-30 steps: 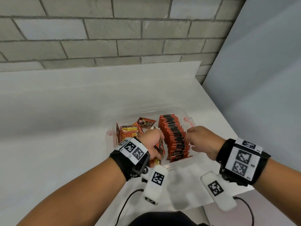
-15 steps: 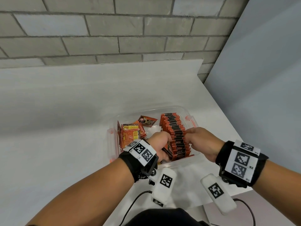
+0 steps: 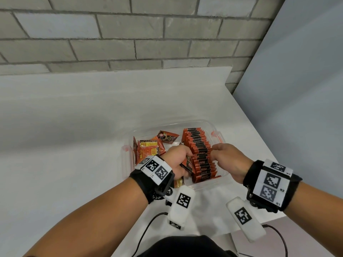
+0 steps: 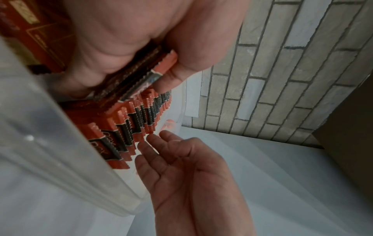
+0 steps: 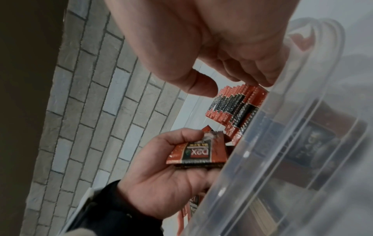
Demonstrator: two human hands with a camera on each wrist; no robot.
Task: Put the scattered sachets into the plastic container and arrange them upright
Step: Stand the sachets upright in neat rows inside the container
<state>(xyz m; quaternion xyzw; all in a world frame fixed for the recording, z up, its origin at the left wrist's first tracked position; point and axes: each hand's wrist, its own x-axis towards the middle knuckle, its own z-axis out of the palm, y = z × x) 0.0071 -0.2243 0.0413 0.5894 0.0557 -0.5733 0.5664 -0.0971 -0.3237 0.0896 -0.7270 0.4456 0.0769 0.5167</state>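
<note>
Container (image 3: 219, 179) sits near the desk's right edge. I see the left hand (image 3: 179, 162) pinching a small stack of sachets (image 5: 198, 154), just left of the upright row (image 3: 199, 151). Right hand (image 3: 229, 161) is relaxed and empty, fingertips (image 4: 153, 140) touching the row's right side. The row's long axis runs away from me; the left hand is nearer the insertion gap. Loose sachets (image 3: 148, 150) lie left. The gap itself is hidden behind the hands.
</note>
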